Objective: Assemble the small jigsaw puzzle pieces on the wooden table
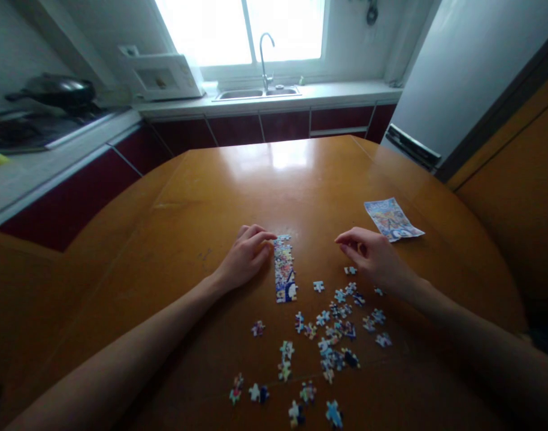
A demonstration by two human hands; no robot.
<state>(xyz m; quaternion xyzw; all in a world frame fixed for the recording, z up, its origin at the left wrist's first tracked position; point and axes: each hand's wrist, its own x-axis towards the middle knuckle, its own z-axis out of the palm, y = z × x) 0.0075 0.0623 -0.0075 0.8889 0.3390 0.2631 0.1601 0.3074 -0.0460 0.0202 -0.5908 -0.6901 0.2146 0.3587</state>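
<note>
A narrow strip of joined puzzle pieces (284, 269) lies upright in my view near the middle of the table. My left hand (249, 254) rests at its upper left, with the index fingertip at the top corner and the fingers apart. To the right, my right hand (368, 251) is above the table, thumb and fingers drawn together in a pinch; anything between them is too small or hidden. A loose puzzle piece (350, 270) lies just below that hand, and another puzzle piece (318, 286) sits between it and the strip.
Many loose pieces (330, 359) are scattered and partly heaped on the near side of the wooden table (202, 197). A creased picture sheet (393, 219) lies beyond my right hand. Farther off are a sink (242, 94), a microwave (166, 78), a pan (60, 90) and a fridge (466, 72).
</note>
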